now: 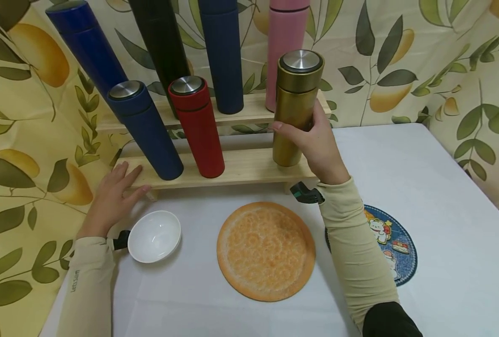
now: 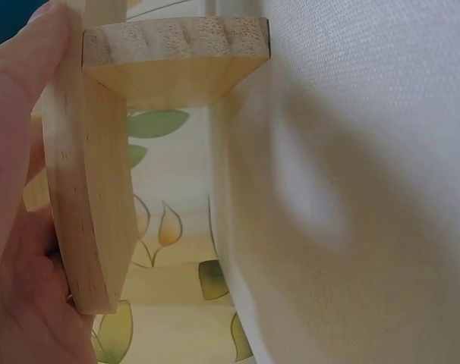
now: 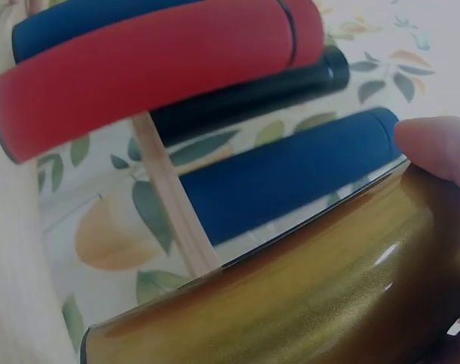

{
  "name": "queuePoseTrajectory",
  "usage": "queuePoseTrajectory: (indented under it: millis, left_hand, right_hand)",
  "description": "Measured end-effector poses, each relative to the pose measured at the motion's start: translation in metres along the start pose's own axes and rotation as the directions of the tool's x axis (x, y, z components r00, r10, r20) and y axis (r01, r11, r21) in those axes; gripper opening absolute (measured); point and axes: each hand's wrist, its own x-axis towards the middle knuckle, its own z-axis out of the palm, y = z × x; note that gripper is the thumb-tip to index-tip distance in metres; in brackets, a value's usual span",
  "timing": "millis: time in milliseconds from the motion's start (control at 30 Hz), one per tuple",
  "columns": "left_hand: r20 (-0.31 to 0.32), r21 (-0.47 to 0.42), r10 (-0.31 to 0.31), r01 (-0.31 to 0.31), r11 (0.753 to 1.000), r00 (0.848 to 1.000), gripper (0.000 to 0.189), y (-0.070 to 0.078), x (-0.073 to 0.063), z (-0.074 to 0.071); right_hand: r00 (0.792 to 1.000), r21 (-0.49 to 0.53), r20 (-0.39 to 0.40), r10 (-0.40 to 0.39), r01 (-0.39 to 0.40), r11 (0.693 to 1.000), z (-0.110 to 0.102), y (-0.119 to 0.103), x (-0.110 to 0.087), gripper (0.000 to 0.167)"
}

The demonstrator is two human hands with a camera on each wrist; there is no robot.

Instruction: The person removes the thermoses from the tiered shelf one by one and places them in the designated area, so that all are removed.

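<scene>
My right hand (image 1: 316, 145) grips a gold thermos (image 1: 296, 107) with a steel lid, thumb across its front. The flask stands upright over the right part of the lower wooden shelf (image 1: 249, 168). In the right wrist view the gold thermos (image 3: 283, 280) fills the lower right. My left hand (image 1: 113, 196) rests on the left end of that shelf, its fingers extended. The left wrist view shows this hand (image 2: 25, 227) against the board (image 2: 86, 197). Nearest to it on the shelf is a blue thermos (image 1: 148, 133), with a red thermos (image 1: 198, 131) beside it.
On the upper shelf (image 1: 255, 100) behind stand a glossy blue flask (image 1: 87, 47), a black one (image 1: 161, 47), a dark blue one (image 1: 220, 56) and a pink one (image 1: 285, 42). A white bowl (image 1: 154, 236), a round bread-patterned mat (image 1: 266, 252) and a denim-blue mat (image 1: 405, 252) lie in front.
</scene>
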Motion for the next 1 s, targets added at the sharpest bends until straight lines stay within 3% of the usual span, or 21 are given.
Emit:
queuePoseTrajectory:
  millis: [467,1000]
  left_hand:
    - [-0.011,-0.002,0.012,-0.012,1.000,1.000,0.071,-0.004,-0.003,0.003]
    - [-0.023,0.012,0.018,-0.017,1.000,1.000,0.072,-0.004,0.000,0.004]
  right_hand:
    - [0.991,0.080,-0.135,-0.020,0.031,0.996,-0.032,-0.009,-0.003,0.067]
    - [0.973,-0.019,-0.231,-0.007,0.002,1.000,-0.067,-0.014,-0.003,0.065]
